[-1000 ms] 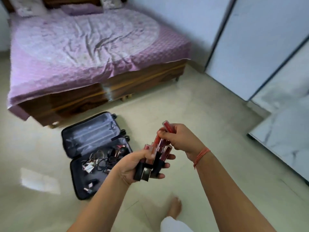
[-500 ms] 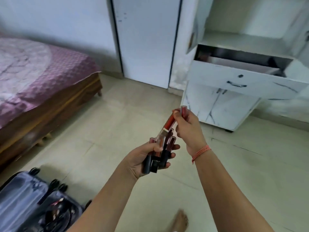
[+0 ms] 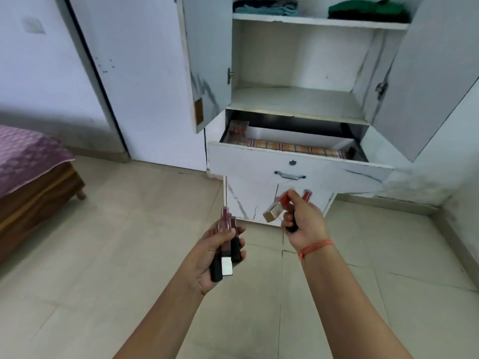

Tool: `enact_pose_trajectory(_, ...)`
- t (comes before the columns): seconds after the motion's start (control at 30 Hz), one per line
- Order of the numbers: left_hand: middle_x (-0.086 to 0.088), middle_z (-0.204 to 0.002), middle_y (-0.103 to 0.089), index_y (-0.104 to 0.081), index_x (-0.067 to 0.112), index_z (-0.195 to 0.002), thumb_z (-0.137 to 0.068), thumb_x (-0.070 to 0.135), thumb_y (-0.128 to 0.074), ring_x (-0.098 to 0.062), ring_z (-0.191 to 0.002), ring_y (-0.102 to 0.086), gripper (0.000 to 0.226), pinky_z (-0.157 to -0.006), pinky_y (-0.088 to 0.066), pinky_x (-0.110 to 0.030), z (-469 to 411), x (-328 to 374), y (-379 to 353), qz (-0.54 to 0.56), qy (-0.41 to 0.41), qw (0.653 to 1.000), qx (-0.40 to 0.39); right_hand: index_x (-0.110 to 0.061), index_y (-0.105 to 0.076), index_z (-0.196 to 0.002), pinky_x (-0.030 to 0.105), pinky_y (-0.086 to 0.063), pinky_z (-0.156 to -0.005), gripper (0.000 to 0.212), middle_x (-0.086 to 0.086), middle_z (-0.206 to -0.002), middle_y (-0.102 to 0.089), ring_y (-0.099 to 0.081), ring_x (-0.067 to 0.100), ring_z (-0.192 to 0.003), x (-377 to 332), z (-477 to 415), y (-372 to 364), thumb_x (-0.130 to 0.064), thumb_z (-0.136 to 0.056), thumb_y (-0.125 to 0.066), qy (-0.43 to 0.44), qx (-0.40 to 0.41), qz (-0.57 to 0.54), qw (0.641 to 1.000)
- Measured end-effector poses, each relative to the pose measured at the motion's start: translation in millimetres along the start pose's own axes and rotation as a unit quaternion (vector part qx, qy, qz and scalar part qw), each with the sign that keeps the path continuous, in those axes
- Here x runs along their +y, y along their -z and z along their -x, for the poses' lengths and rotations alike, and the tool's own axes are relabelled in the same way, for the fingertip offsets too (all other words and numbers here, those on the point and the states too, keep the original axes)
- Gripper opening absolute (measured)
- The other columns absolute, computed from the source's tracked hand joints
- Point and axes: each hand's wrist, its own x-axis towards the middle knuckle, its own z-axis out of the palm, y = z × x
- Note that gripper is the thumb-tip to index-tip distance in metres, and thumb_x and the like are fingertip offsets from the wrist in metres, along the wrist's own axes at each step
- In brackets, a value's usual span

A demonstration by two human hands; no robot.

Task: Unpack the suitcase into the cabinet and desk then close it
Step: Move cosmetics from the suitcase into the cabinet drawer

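Left hand (image 3: 207, 257), 6 o'clock, nearest: fingers curled round a bundle of lip-gloss tubes (image 3: 225, 229), which are clear pinkish barrels with glossy black caps and one square silver cap, held upright. Right hand (image 3: 304, 221) at 5 o'clock, just beyond and apart from the left: clenched on a few red tubes (image 3: 285, 197), one with a boxy gold cap (image 3: 272, 212) poking out to the left. Orange thread band (image 3: 315, 246) on that wrist. Floor (image 3: 129, 255) is matte beige tile with thin grout lines. Bed (image 3: 28, 151) at 9 o'clock has a purple textured cover on a dark wood frame. Cabinet (image 3: 298, 99) at 12 o'clock is white marble-look laminate with both doors swung open. Its drawer (image 3: 324, 172) is pulled out above the hands, with a metal bar handle (image 3: 289, 175) and a checked liner (image 3: 285, 146) inside. The middle shelf is bare white. Folded clothes (image 3: 264, 7), teal and green, sit on the top shelf. A plain white door (image 3: 145, 86) is at 11 o'clock.
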Motion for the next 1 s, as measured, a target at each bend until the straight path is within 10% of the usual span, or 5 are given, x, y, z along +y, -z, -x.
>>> enact_pose_trajectory(0.2,-0.010,-0.076,-0.069,-0.063,0.015,-0.095,-0.063,0.013,-0.075,-0.022,-0.063,-0.065,0.034,-0.055,-0.055,-0.031,-98.7,38.0,-56.0,-0.034,-0.019,0.999,0.024,-0.007,-0.063,-0.098,0.019,-0.027,-0.038,0.012,0.019,-0.090,-0.069,-0.029,0.009,-0.040,-28.5,-82.7,-32.8,-0.017,-0.091,-0.061,0.078,0.007,0.042,0.996)
enact_pose_trajectory(0.4,-0.014,-0.082,-0.070,-0.057,0.011,-0.110,-0.078,-0.008,-0.066,-0.028,-0.064,-0.068,0.038,-0.052,-0.054,-0.031,-224.5,95.8,-82.1,-0.051,-0.047,0.997,0.040,-0.014,-0.065,-0.091,0.019,-0.037,-0.054,0.006,-0.007,-0.062,-0.052,-0.042,0.007,-0.054,-73.6,-184.8,-80.6,-0.019,-0.091,-0.063,0.206,-0.030,0.113,0.972)
enact_pose_trajectory(0.6,-0.017,-0.089,-0.072,-0.048,0.011,-0.131,-0.076,-0.005,-0.071,-0.026,-0.066,-0.070,0.061,-0.055,-0.055,-0.034,-333.4,144.6,-106.5,-0.091,-0.067,0.992,0.063,-0.020,-0.059,-0.120,0.011,-0.046,-0.053,0.041,0.000,-0.090,-0.065,-0.060,-0.005,-0.063,-122.9,-281.9,-107.9,0.001,-0.085,-0.065,0.187,-0.112,0.201,0.955)
enact_pose_trajectory(0.8,-0.014,-0.077,-0.071,-0.063,0.015,-0.100,-0.082,-0.001,-0.066,-0.024,-0.064,-0.067,0.025,-0.059,-0.056,-0.037,-426.6,178.0,-113.5,-0.139,-0.087,0.977,0.137,-0.025,-0.052,-0.117,0.021,-0.046,-0.063,0.044,-0.006,-0.082,-0.062,-0.057,0.009,-0.070,-145.2,-407.5,-133.2,0.001,-0.084,-0.065,0.152,-0.042,0.142,0.977)
enact_pose_trajectory(1.0,-0.005,-0.070,-0.067,-0.064,0.017,-0.100,-0.082,-0.004,-0.064,-0.021,-0.061,-0.064,0.028,-0.052,-0.052,-0.030,-498.3,191.2,-109.3,-0.214,-0.123,0.941,0.230,-0.023,-0.046,-0.127,0.035,-0.054,-0.076,0.054,0.001,-0.087,-0.068,-0.065,0.023,-0.078,-119.2,-523.1,-146.0,-0.013,-0.080,-0.070,0.165,-0.030,0.352,0.921)
